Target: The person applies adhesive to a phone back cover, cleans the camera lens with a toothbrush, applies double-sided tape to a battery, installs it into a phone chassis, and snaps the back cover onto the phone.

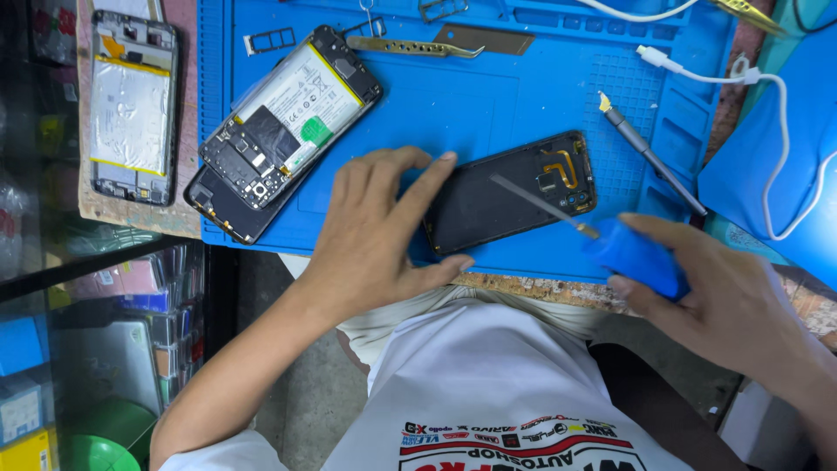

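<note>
A black phone back cover (514, 194) lies inside-up on the blue work mat (488, 96). My left hand (379, 231) presses on the cover's left end, with the fingers spread over it and the thumb at its near edge. My right hand (724, 301) grips a tool with a thick blue handle (635, 255). Its thin flat metal blade (536, 199) reaches across the cover's inner face.
An opened phone (283, 122) with its battery and boards showing lies at the mat's left. Another opened phone (132, 105) rests on a board further left. Tweezers (414, 45), a SIM tray (270, 39), a grey pen-like tool (649, 153) and a white cable (767, 105) are on the mat.
</note>
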